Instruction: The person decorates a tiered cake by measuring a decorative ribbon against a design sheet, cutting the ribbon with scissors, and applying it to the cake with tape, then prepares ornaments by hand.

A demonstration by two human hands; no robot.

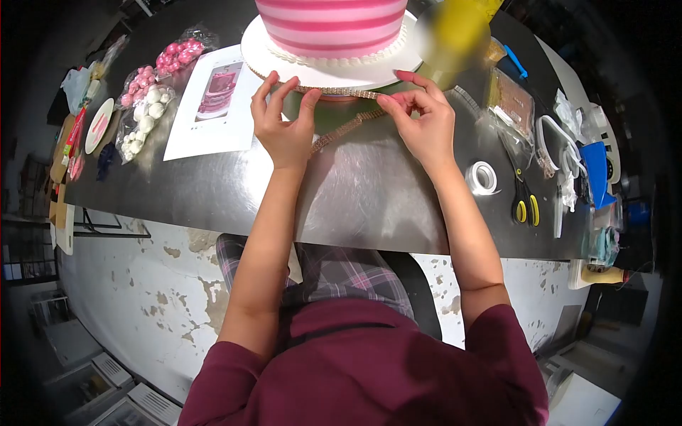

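Observation:
A tall pink-striped cake [334, 32] with a white beaded base border stands on a round white cake board [259, 46]. Along the board's front edge runs a sparkling rhinestone ribbon [344, 92]. The fingertips and thumb of my left hand [285, 128] hold it against the edge at the left. My right hand [425, 124] pinches the ribbon between thumb and forefinger further right, its other fingers partly curled. A loose length of the ribbon hangs below the board and slants back down towards my left wrist.
Left of the cake lie a printed cake picture [217, 99] and bags of pink balls [177, 57] and white balls [145, 121]. At right are a white tape roll [482, 178], scissors [524, 202], a clear packet [511, 99] and a blue scraper [597, 174]. A blurred yellow object [458, 28] stands beside the cake.

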